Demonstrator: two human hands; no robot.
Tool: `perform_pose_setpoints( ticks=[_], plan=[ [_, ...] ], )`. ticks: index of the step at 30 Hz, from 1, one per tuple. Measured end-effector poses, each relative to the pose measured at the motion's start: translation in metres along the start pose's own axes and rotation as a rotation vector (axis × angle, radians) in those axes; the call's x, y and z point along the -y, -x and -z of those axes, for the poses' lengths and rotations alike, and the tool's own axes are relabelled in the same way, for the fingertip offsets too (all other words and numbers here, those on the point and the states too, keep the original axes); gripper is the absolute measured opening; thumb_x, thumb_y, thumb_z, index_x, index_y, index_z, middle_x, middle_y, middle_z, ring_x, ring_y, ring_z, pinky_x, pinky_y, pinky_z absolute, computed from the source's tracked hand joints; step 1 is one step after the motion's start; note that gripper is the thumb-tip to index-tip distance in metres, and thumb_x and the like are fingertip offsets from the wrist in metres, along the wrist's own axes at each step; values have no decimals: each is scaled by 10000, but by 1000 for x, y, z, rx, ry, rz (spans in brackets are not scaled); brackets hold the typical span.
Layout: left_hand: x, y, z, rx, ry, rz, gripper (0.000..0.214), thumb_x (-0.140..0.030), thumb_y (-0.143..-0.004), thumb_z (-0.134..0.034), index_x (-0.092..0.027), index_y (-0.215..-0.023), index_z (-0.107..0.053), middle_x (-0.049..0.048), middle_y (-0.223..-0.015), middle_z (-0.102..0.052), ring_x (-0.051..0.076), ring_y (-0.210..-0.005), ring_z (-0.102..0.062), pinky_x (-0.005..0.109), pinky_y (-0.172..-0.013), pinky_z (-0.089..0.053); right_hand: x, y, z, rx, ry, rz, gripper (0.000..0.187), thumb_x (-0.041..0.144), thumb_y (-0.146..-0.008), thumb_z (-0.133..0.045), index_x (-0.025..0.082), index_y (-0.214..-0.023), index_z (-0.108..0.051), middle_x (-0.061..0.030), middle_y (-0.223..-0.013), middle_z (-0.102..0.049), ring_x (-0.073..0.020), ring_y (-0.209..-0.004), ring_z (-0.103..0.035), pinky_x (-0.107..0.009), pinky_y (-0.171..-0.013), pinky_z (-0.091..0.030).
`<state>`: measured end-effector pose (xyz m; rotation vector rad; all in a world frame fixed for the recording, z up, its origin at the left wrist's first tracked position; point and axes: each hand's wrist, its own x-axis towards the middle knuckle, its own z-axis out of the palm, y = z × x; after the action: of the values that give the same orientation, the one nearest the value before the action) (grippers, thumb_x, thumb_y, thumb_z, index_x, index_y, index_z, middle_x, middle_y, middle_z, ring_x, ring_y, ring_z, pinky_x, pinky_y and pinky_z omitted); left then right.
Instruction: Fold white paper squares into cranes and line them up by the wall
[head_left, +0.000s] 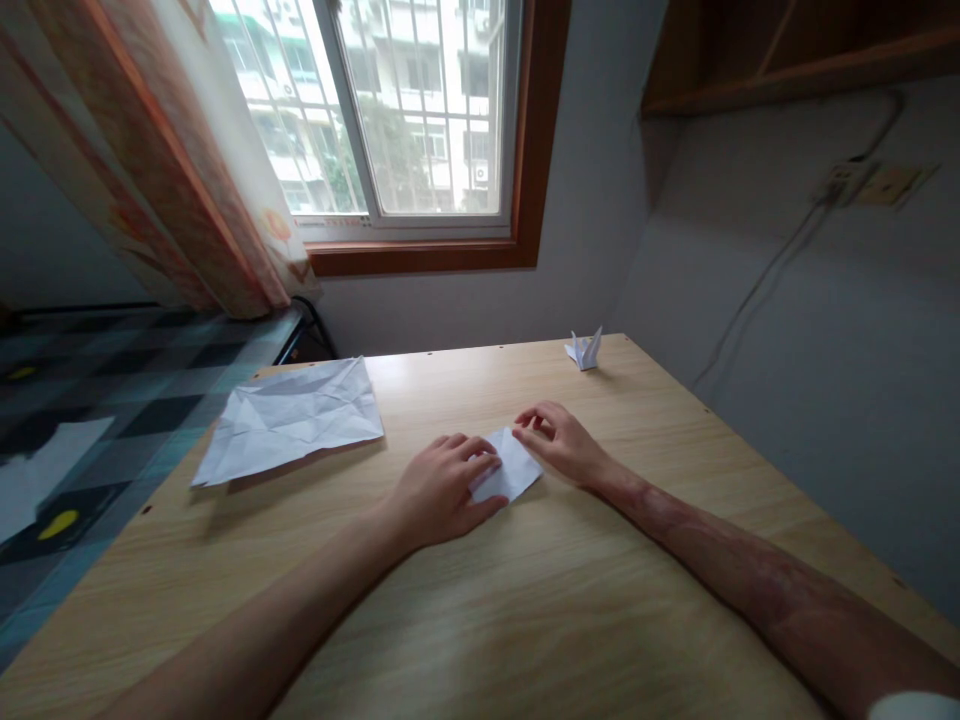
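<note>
A small folded piece of white paper (517, 468) lies on the wooden table in front of me, a crease showing across it. My left hand (450, 485) rests over its left side, fingers stretched and slightly bent, thumb apart along the near edge; it presses the paper without gripping it. At the far right edge of the paper, my right hand (559, 440) is closed, thumb and forefinger pinched at the corner. The left part of the paper is hidden beneath my left fingers.
A larger creased white sheet (300, 415) lies at the table's left edge. A folded paper crane (583, 350) stands near the far right corner of the table (465, 620). To the left is a checked bedspread (165, 365) with white paper (56, 470) on it.
</note>
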<state>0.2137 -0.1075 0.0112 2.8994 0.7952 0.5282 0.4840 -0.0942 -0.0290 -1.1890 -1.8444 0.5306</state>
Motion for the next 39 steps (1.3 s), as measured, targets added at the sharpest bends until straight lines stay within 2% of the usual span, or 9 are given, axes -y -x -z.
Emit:
perform_pose_setpoints(
  ticks=[4,9,16,21,25,28,31,34,39],
  plan=[
    [-3,1,-1,-28,-81,67,359,-533,-1048,-650,-230,-1198,-770,132,-1206,-759,322,-1035,-685,497,-924,-542,4,2,1,-11,162,57,303,476,-935,-855,210,-888,-718,-43,-922,-696,-224,-885,-609,-368,-841,-466],
    [-6,1,-4,-51,-207,138,330,-501,-1094,-574,-230,-1145,-754,129,-1146,-722,307,-986,-650,473,-874,-519,14,6,1,25,312,156,315,409,-845,-929,215,-931,-696,-60,-964,-697,-260,-946,-620,-386,-850,-458],
    [-1,1,-6,-61,-143,136,318,-486,-1076,-598,-217,-1146,-753,133,-1107,-689,311,-995,-651,475,-891,-539,14,7,2,73,141,139,171,249,-907,-816,227,-1012,-684,-35,-972,-751,-232,-914,-690,-393,-891,-514],
    [8,1,-8,-83,-8,177,321,-399,-1085,-582,-211,-1294,-737,139,-1169,-684,303,-1039,-687,465,-948,-575,20,9,1,85,87,252,275,224,-982,-734,240,-1255,-706,-74,-1169,-816,-249,-1073,-751,-431,-1021,-562],
    [12,1,-10,-87,35,188,321,-347,-1086,-572,-180,-1325,-707,157,-1239,-696,317,-1111,-686,503,-1038,-563,24,10,2,223,158,388,254,220,-1043,-660,262,-1263,-780,-84,-1281,-828,-262,-1143,-772,-450,-1051,-584],
    [13,1,-11,-105,19,210,403,-341,-1064,-597,-185,-1432,-653,157,-1256,-703,332,-1153,-669,521,-1054,-556,24,10,2,266,176,434,296,221,-1041,-668,284,-1297,-802,-76,-1382,-798,-275,-1254,-758,-475,-1119,-579],
    [13,2,-11,-104,-15,215,496,-340,-1060,-582,-196,-1535,-600,163,-1312,-692,340,-1188,-653,531,-1070,-548,23,10,2,280,154,463,361,189,-1031,-668,289,-1354,-793,-77,-1428,-774,-277,-1333,-736,-482,-1175,-569],
    [14,3,-11,-86,-47,215,468,-381,-1069,-560,-213,-1495,-654,164,-1407,-675,359,-1247,-635,559,-1097,-536,25,11,3,306,139,498,422,154,-1014,-667,296,-1397,-778,-76,-1458,-754,-274,-1365,-726,-483,-1218,-552],
    [23,6,-17,-68,-69,220,537,-447,-1097,-539,-217,-1577,-602,160,-1657,-561,366,-1523,-506,568,-1272,-422,32,12,6,347,141,533,427,139,-1007,-640,283,-1381,-788,-61,-1391,-791,-261,-1339,-746,-469,-1235,-543]
  ],
)
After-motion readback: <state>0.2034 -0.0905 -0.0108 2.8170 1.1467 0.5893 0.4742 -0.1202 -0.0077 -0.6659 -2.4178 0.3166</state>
